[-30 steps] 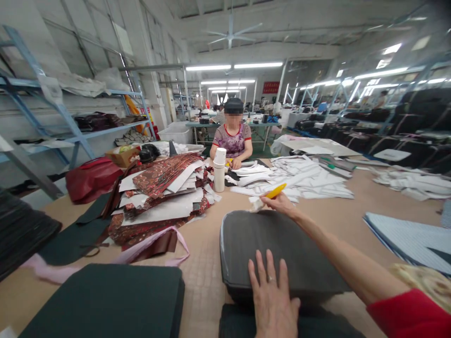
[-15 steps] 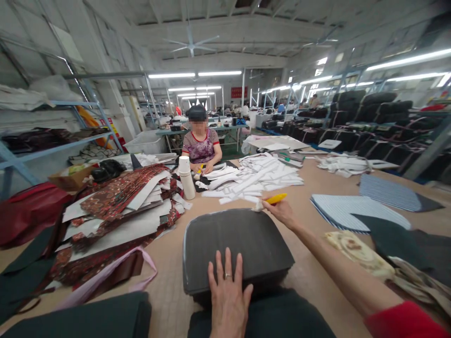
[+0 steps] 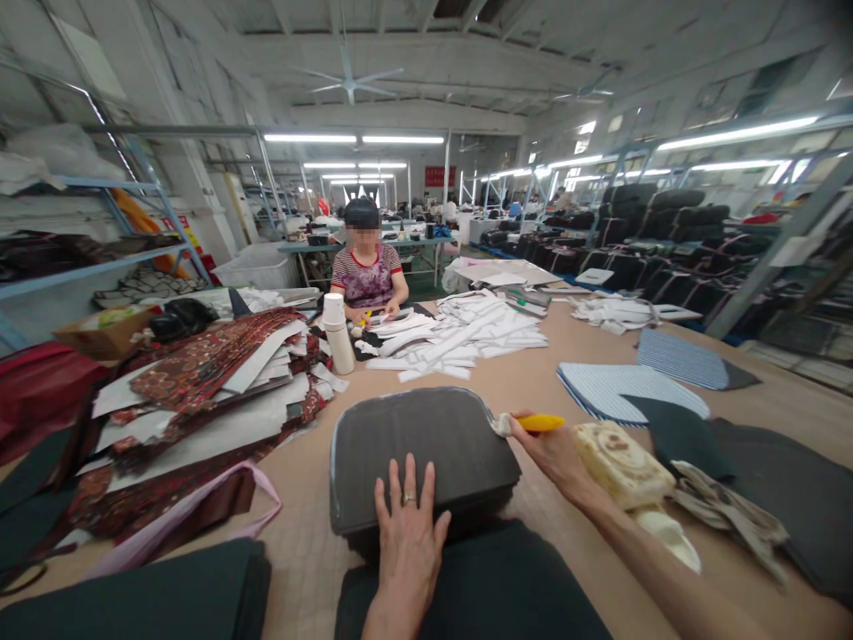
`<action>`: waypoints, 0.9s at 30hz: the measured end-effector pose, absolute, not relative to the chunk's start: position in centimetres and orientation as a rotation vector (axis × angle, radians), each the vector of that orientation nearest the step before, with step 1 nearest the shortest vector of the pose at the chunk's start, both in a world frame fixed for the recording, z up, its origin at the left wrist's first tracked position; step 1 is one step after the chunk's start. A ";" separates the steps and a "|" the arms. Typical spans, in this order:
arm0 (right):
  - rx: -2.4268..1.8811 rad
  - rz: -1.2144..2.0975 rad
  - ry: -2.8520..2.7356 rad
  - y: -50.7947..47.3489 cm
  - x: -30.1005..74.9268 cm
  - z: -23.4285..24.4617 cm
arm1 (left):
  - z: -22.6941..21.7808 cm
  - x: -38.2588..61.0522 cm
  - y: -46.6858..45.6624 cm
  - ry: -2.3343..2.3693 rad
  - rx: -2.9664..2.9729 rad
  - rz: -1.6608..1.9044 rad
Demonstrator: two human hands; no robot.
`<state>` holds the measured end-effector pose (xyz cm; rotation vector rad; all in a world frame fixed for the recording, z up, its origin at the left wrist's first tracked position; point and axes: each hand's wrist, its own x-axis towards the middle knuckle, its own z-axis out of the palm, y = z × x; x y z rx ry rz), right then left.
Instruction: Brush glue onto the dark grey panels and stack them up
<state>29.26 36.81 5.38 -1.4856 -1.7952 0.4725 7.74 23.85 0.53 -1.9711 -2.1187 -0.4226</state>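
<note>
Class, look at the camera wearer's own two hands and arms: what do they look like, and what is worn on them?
The left hand is ungloved, with a thin, metallic-looking ring on its middle finger. The right hand is ungloved too, and the right forearm is slender and uncovered. No sleeve or watch shows on either arm.

On the table (image 3: 299, 484), the panel stack (image 3: 433, 427) lies right of the fabric pile (image 3: 210, 382).

Wearer's 2 hands (image 3: 409, 544) w/ 1 brush (image 3: 543, 423), 1 gry stack (image 3: 426, 427); 1 wht btl (image 3: 338, 334), 2 striped piles (image 3: 603, 382).
</note>
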 end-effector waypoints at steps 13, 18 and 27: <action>-1.415 0.547 -1.607 23.3 27.2 9.1 | 6.5 1.2 22.7 -2.387 -2.061 -1.266; -1.200 1.239 -1.612 23.8 17.7 9.2 | 6.4 -6.3 22.6 -2.652 -2.263 -1.551; -1.078 1.350 -1.763 26.0 14.8 6.1 | 7.0 -6.0 22.1 -2.548 -2.429 -1.298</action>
